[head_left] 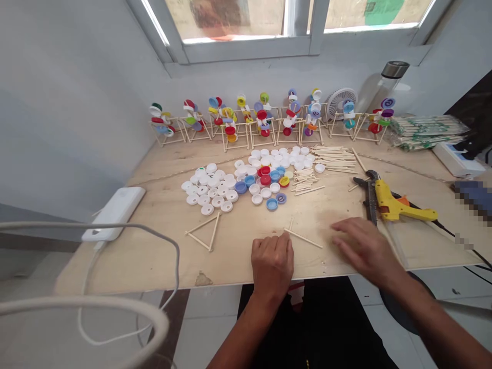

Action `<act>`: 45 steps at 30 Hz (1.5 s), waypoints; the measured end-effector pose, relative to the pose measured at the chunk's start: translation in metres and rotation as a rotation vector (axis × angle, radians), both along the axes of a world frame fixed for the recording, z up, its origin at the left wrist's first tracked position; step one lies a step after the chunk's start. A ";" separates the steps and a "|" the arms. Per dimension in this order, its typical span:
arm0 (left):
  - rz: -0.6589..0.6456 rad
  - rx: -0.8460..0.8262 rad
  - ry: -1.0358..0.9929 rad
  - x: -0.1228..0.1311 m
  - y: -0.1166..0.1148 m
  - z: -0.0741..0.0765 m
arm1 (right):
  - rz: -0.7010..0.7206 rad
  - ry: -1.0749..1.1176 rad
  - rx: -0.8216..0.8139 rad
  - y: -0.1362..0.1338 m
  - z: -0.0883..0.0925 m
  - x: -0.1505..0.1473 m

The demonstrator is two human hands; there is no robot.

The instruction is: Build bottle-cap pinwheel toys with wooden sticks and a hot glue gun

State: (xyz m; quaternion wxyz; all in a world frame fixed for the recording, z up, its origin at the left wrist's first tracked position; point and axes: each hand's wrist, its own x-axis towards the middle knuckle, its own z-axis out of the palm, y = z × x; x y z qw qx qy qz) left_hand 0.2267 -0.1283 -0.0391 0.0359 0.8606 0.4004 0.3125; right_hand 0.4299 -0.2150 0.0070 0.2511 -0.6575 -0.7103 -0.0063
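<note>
Two thin wooden sticks (303,238) met in a narrow angle at lower centre of the frame, the longer one slanting down to the right across the plywood worktop (154,261). The left hand (272,266) lay at their joint, fingers curled closed; whether they gripped the sticks could not be told. The right hand (365,251), just beyond the long stick's far end, had its fingers spread open, holding nothing.

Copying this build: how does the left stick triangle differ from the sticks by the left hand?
The closed triangle of thin wooden sticks has three; the open pair of wooden sticks has two, forming an angle. The left hand touches the pair, not the triangle. Both lie flat on the plywood board.
</note>
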 end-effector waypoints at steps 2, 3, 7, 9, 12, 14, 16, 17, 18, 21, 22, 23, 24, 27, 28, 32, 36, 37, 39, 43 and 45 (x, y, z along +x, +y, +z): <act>-0.002 0.005 0.007 0.000 0.000 0.001 | 0.066 0.021 -0.065 0.013 -0.008 -0.026; -0.005 0.008 0.010 0.000 0.000 0.001 | 0.075 0.012 -0.089 0.019 -0.011 -0.035; -0.010 0.013 0.015 0.000 0.001 0.001 | 0.035 -0.079 -0.112 0.033 -0.019 -0.048; -0.015 0.014 0.006 -0.001 0.001 0.001 | 0.027 -0.105 -0.114 0.036 -0.022 -0.049; -0.017 0.002 0.003 -0.001 0.002 0.001 | 0.038 -0.082 -0.104 0.038 -0.024 -0.049; -0.014 -0.012 0.006 -0.001 0.002 0.002 | 0.018 -0.045 -0.084 0.038 -0.025 -0.049; -0.013 -0.019 0.006 -0.001 0.002 0.002 | -0.028 -0.018 -0.061 0.038 -0.026 -0.048; -0.014 -0.016 0.004 -0.001 0.002 0.003 | -0.050 -0.014 -0.055 0.038 -0.027 -0.048; -0.015 -0.011 0.003 -0.001 0.003 0.003 | -0.067 -0.014 -0.052 0.038 -0.027 -0.047; -0.014 -0.005 0.001 0.000 0.003 0.003 | -0.079 -0.024 -0.045 0.039 -0.027 -0.047; -0.012 -0.007 0.002 0.000 0.003 0.003 | -0.081 -0.024 -0.035 0.039 -0.028 -0.047; -0.008 -0.010 0.001 0.000 0.003 0.003 | -0.082 -0.021 -0.025 0.039 -0.028 -0.047; -0.007 -0.010 0.000 0.000 0.003 0.003 | -0.083 -0.018 -0.016 0.039 -0.029 -0.047; -0.009 -0.005 -0.008 0.000 0.003 0.003 | -0.081 -0.015 -0.008 0.040 -0.029 -0.047; -0.011 -0.003 -0.010 0.000 0.003 0.003 | -0.079 -0.015 -0.009 0.040 -0.029 -0.046; -0.016 -0.006 -0.004 0.000 0.003 0.004 | -0.079 -0.027 -0.005 0.039 -0.029 -0.047; -0.015 -0.012 0.007 -0.001 0.003 0.005 | -0.083 -0.044 -0.015 0.040 -0.029 -0.048; -0.015 -0.014 0.011 -0.001 0.003 0.005 | -0.083 -0.048 -0.019 0.040 -0.029 -0.048; -0.017 -0.018 0.018 -0.001 0.002 0.005 | -0.086 -0.059 -0.023 0.039 -0.029 -0.049; -0.028 -0.015 0.009 -0.002 0.002 0.005 | -0.092 -0.076 -0.026 0.040 -0.029 -0.049; -0.033 -0.011 0.003 -0.001 0.003 0.004 | -0.089 -0.083 -0.025 0.040 -0.029 -0.049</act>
